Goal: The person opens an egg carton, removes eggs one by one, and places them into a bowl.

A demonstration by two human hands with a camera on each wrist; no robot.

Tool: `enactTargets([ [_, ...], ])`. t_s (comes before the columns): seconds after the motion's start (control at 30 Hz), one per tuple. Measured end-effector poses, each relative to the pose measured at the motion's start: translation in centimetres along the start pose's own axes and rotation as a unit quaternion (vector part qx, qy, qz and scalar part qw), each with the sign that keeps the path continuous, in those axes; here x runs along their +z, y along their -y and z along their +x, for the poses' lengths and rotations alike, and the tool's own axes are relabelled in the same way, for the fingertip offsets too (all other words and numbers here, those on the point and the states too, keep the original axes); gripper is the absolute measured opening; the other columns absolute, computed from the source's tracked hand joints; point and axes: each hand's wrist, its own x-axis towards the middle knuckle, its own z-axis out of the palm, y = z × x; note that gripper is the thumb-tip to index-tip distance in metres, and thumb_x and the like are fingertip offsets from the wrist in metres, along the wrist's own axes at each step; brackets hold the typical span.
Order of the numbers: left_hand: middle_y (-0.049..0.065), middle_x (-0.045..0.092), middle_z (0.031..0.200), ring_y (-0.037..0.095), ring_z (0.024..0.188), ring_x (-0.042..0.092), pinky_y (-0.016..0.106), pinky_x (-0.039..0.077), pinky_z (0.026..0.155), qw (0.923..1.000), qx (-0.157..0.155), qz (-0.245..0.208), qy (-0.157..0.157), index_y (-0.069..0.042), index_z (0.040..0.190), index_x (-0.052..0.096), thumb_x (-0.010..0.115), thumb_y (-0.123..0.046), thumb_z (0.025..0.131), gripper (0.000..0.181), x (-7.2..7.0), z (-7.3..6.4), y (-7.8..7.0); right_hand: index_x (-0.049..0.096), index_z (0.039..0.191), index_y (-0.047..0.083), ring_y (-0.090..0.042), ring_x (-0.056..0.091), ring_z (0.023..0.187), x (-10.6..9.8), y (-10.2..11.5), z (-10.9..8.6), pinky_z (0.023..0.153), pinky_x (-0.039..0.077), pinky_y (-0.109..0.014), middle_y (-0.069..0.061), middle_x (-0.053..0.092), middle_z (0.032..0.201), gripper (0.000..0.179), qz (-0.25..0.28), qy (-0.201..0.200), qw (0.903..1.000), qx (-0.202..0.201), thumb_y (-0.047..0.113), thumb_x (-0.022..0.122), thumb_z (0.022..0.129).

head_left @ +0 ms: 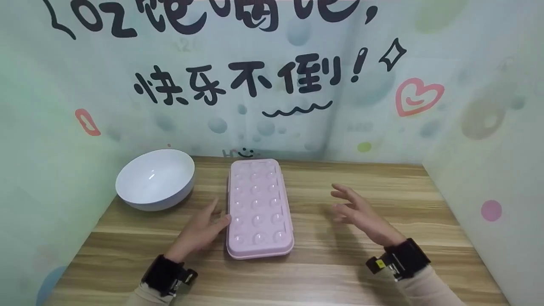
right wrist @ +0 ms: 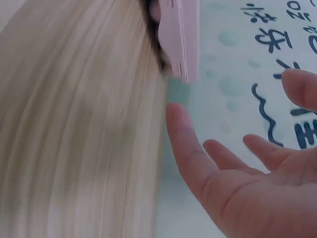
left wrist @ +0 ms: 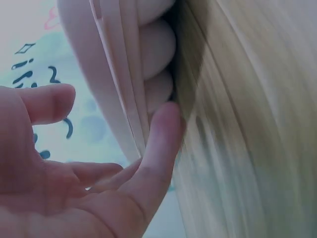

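Note:
A pink lidded tray (head_left: pixel 259 208) with rows of round bumps on its lid, resembling an ice ball mould or egg box, lies lengthwise on the wooden table. My left hand (head_left: pixel 202 231) is at its left side, thumb tip by the edge and fingers spread loosely. In the left wrist view, rounded cups show under the rim of the tray (left wrist: pixel 124 59), with the fingertips close to them. To the right, my right hand (head_left: pixel 361 216) hovers over the table, fingers apart and holding nothing. The right wrist view has the tray (right wrist: pixel 183 39) beyond those fingertips.
A white bowl (head_left: pixel 155 180) stands at the back left of the wooden table (head_left: pixel 331 276). Behind rises a pale printed cloth (head_left: pixel 297 127) with black lettering, and similar cloth walls flank both sides. Each wrist wears a black strapped camera.

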Motion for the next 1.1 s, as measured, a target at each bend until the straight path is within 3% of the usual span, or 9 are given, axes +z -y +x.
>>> enactTargets([
  [0.13, 0.029, 0.052, 0.153, 0.044, 0.145, 0.049, 0.058, 0.036, 0.121, 0.9999, 0.002, -0.013, 0.006, 0.001, 0.167, 0.023, 0.061, -0.034, 0.107, 0.079, 0.7, 0.4, -0.4, 0.023, 0.168, 0.007, -0.053, 0.049, 0.140, 2.3, 0.6, 2.8, 0.105, 0.055, -0.053, -0.030, 0.025, 0.168, 0.079, 0.026, 0.018, 0.9992, 0.022, 0.026, 0.066, 0.105],
  [0.27, 0.026, 0.058, 0.149, 0.042, 0.140, 0.054, 0.058, 0.040, 0.118, 0.9995, 0.019, -0.022, 0.010, -0.002, 0.164, 0.034, 0.062, -0.030, 0.107, 0.070, 1.4, 0.7, -0.6, 0.025, 0.167, 0.005, -0.052, 0.052, 0.138, 4.4, 0.7, 5.1, 0.104, 0.055, -0.055, -0.032, 0.027, 0.167, 0.082, 0.040, 0.025, 0.9981, 0.040, 0.025, 0.070, 0.102],
  [0.5, 0.026, 0.043, 0.163, 0.042, 0.153, 0.038, 0.058, 0.028, 0.125, 0.9993, 0.022, -0.022, 0.018, -0.003, 0.165, 0.033, 0.061, -0.029, 0.107, 0.069, 1.9, 0.9, -0.6, 0.027, 0.165, 0.002, -0.048, 0.055, 0.135, 7.1, 0.5, 8.4, 0.101, 0.057, -0.051, -0.032, 0.034, 0.162, 0.077, 0.056, 0.019, 0.9950, 0.081, 0.020, 0.067, 0.102],
  [0.63, 0.028, 0.042, 0.162, 0.043, 0.153, 0.038, 0.058, 0.027, 0.126, 0.9990, 0.033, -0.025, 0.018, -0.001, 0.164, 0.033, 0.061, -0.026, 0.107, 0.068, 2.0, 0.9, -0.6, 0.028, 0.164, 0.000, -0.040, 0.060, 0.128, 7.8, 0.4, 9.8, 0.102, 0.057, -0.049, -0.030, 0.043, 0.157, 0.079, 0.049, 0.011, 0.9949, 0.088, 0.020, 0.069, 0.100],
  [0.8, 0.026, 0.054, 0.153, 0.035, 0.132, 0.060, 0.054, 0.044, 0.116, 0.9982, 0.023, -0.053, 0.017, -0.002, 0.165, 0.032, 0.063, -0.026, 0.106, 0.070, 2.2, 0.8, -0.6, 0.031, 0.164, 0.001, -0.033, 0.066, 0.118, 8.4, 0.5, 11.6, 0.101, 0.058, -0.047, -0.028, 0.051, 0.153, 0.079, 0.023, 0.007, 0.9965, 0.080, 0.024, 0.071, 0.099],
  [0.87, 0.025, 0.055, 0.152, 0.032, 0.128, 0.063, 0.053, 0.047, 0.113, 0.9977, 0.016, -0.063, 0.019, -0.003, 0.166, 0.031, 0.063, -0.026, 0.106, 0.072, 2.1, 0.7, -0.7, 0.031, 0.164, 0.002, -0.033, 0.067, 0.118, 8.6, 0.6, 12.1, 0.101, 0.058, -0.046, -0.028, 0.050, 0.154, 0.080, 0.018, 0.009, 0.9964, 0.082, 0.024, 0.072, 0.099],
  [1.1, 0.026, 0.046, 0.161, 0.038, 0.142, 0.052, 0.057, 0.036, 0.122, 0.9976, 0.018, -0.059, 0.030, -0.005, 0.167, 0.027, 0.063, -0.027, 0.106, 0.074, 1.8, 0.8, -0.6, 0.029, 0.166, 0.005, -0.033, 0.070, 0.115, 8.9, 0.6, 13.0, 0.097, 0.060, -0.044, -0.028, 0.054, 0.149, 0.079, 0.018, 0.018, 0.9952, 0.095, 0.022, 0.070, 0.101],
])
